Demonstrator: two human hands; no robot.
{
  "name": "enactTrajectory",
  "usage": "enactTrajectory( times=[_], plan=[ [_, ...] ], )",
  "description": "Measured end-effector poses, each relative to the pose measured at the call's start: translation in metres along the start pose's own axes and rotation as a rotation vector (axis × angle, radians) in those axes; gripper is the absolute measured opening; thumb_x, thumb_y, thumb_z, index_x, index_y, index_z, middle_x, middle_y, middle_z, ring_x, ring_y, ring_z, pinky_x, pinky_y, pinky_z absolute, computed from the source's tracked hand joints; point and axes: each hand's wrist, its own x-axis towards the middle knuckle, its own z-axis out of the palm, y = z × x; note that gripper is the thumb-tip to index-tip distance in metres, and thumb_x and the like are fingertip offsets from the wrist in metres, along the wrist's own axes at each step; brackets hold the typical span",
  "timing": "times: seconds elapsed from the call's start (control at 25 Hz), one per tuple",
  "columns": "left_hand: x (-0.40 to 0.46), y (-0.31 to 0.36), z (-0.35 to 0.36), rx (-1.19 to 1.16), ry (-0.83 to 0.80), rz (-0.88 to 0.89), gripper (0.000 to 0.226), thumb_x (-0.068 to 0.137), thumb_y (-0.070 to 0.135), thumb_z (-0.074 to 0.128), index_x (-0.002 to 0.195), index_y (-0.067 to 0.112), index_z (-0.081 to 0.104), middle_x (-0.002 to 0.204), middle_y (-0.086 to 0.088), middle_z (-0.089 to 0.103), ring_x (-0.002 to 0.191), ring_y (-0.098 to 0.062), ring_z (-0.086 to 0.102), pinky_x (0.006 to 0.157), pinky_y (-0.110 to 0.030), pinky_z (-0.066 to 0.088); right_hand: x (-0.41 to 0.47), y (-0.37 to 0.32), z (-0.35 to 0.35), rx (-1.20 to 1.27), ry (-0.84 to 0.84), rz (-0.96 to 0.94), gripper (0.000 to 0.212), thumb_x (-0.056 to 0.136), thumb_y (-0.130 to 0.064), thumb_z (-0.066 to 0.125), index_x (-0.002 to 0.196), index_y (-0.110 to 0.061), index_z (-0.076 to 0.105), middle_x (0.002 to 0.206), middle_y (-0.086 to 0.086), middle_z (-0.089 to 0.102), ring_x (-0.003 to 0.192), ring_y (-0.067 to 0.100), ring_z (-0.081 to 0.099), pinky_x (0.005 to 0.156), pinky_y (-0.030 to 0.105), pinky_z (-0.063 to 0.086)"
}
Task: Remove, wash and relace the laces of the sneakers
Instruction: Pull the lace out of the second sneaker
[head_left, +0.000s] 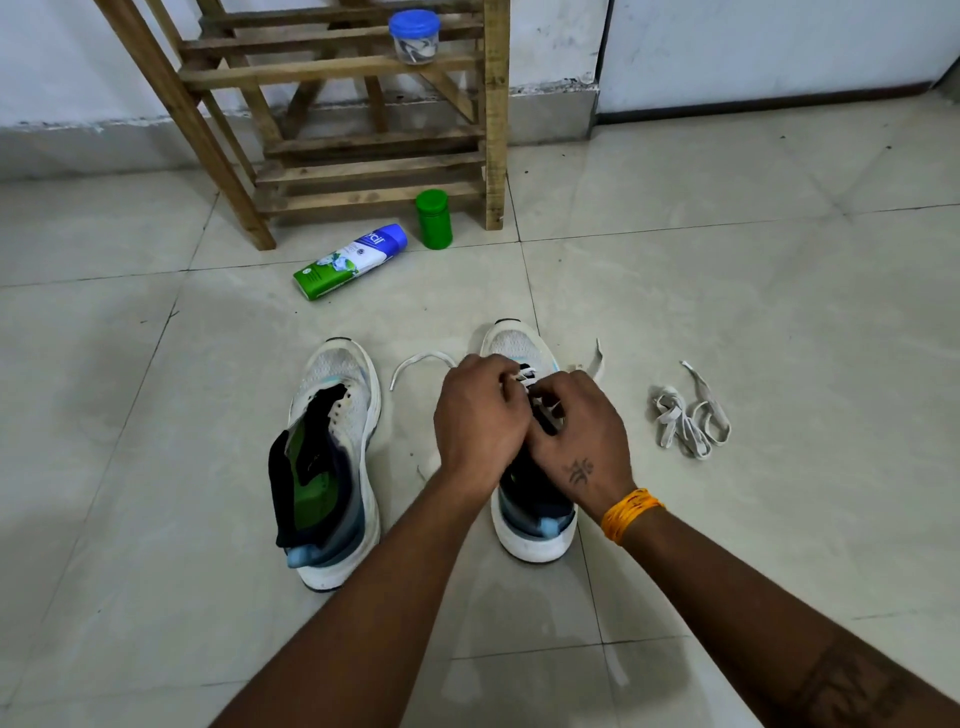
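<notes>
Pale glossy floor tiles with thin dark grout lines, a scuffed white wall at the far side, a slatted wooden rack against it. On the rack, a blue-lidded jar; below, a green container and a fallen bottle, its label ending "ycil". Both hands work the right sneaker: left hand and right hand, fingers curled, pinch its lace. The left sneaker sits laceless; a loose lace lies right.
</notes>
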Motion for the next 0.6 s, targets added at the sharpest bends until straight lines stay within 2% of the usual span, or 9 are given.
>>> enactTrajectory(
  times=[0.08, 0.12, 0.16, 0.24, 0.32, 0.4, 0.48, 0.52, 0.6],
  plan=[
    [0.014, 0.011, -0.003, 0.254, -0.264, 0.117, 0.023, 0.087, 0.020, 0.058, 0.101, 0.022, 0.075, 0.105, 0.000, 0.067, 0.101, -0.024, 0.063, 0.075, -0.036, 0.052, 0.001, 0.005, 0.002, 0.010, 0.057, 0.010, 0.012, 0.085, -0.019, 0.068, 0.095, -0.020, 0.062, 0.089, -0.005, 0.060, 0.082, 0.017, 0.058, 0.070, 0.040, 0.050],
    [0.019, 0.016, -0.004, 0.380, -0.333, 0.169, 0.016, 0.087, 0.021, 0.058, 0.095, 0.019, 0.072, 0.099, 0.000, 0.065, 0.099, -0.026, 0.063, 0.069, -0.034, 0.047, 0.001, 0.006, 0.002, 0.035, 0.087, 0.022, 0.010, 0.086, -0.015, 0.067, 0.094, -0.018, 0.062, 0.089, -0.005, 0.060, 0.081, 0.017, 0.058, 0.071, 0.040, 0.049],
    [0.023, 0.020, -0.004, 0.475, -0.365, 0.207, 0.010, 0.088, 0.021, 0.058, 0.087, 0.017, 0.067, 0.089, 0.000, 0.060, 0.095, -0.027, 0.064, 0.064, -0.033, 0.041, 0.000, 0.007, 0.002, 0.059, 0.112, 0.029, 0.009, 0.088, -0.012, 0.066, 0.094, -0.017, 0.062, 0.089, -0.005, 0.061, 0.082, 0.016, 0.058, 0.073, 0.038, 0.049],
    [0.028, 0.025, -0.002, 0.544, -0.364, 0.252, 0.012, 0.089, 0.018, 0.056, 0.078, 0.017, 0.056, 0.075, 0.002, 0.047, 0.087, -0.028, 0.064, 0.061, -0.032, 0.034, -0.002, 0.007, 0.002, 0.094, 0.142, 0.049, 0.008, 0.090, -0.010, 0.065, 0.094, -0.016, 0.062, 0.089, -0.005, 0.062, 0.082, 0.013, 0.058, 0.074, 0.034, 0.048],
    [0.028, 0.021, 0.003, 0.424, -0.247, 0.195, 0.011, 0.088, 0.020, 0.056, 0.078, 0.015, 0.056, 0.077, 0.001, 0.051, 0.083, -0.027, 0.061, 0.063, -0.032, 0.033, -0.003, 0.007, 0.001, 0.132, 0.170, 0.090, 0.007, 0.092, -0.010, 0.065, 0.094, -0.016, 0.062, 0.090, -0.005, 0.062, 0.083, 0.013, 0.057, 0.075, 0.031, 0.046],
    [0.033, 0.004, 0.003, 0.077, 0.019, -0.107, 0.014, 0.087, 0.023, 0.058, 0.078, 0.012, 0.061, 0.083, -0.002, 0.062, 0.082, -0.027, 0.060, 0.065, -0.033, 0.036, -0.004, 0.008, 0.001, 0.173, 0.210, 0.133, 0.007, 0.092, -0.008, 0.064, 0.095, -0.015, 0.062, 0.091, -0.004, 0.062, 0.083, 0.015, 0.058, 0.074, 0.030, 0.045],
    [0.036, -0.015, -0.003, -0.167, 0.147, -0.365, 0.011, 0.088, 0.021, 0.061, 0.080, 0.014, 0.065, 0.084, -0.001, 0.067, 0.088, -0.028, 0.066, 0.070, -0.032, 0.042, -0.005, 0.009, 0.000, 0.200, 0.220, 0.156, 0.007, 0.092, -0.009, 0.064, 0.095, -0.015, 0.062, 0.090, -0.006, 0.062, 0.083, 0.014, 0.059, 0.074, 0.030, 0.046],
    [0.034, -0.020, -0.006, -0.165, 0.130, -0.376, 0.006, 0.087, 0.020, 0.063, 0.086, 0.017, 0.068, 0.090, 0.000, 0.068, 0.092, -0.026, 0.067, 0.074, -0.031, 0.045, -0.005, 0.008, 0.000, 0.202, 0.206, 0.150, 0.007, 0.092, -0.010, 0.064, 0.095, -0.016, 0.063, 0.090, -0.006, 0.062, 0.082, 0.013, 0.059, 0.074, 0.030, 0.046],
    [0.028, -0.019, -0.009, -0.103, 0.053, -0.199, 0.022, 0.084, 0.018, 0.066, 0.105, 0.021, 0.072, 0.106, 0.002, 0.067, 0.098, -0.020, 0.065, 0.081, -0.030, 0.048, -0.006, 0.006, 0.002, 0.197, 0.182, 0.128, 0.008, 0.091, -0.011, 0.064, 0.095, -0.017, 0.063, 0.090, -0.005, 0.062, 0.082, 0.012, 0.059, 0.074, 0.028, 0.046]
  ],
)
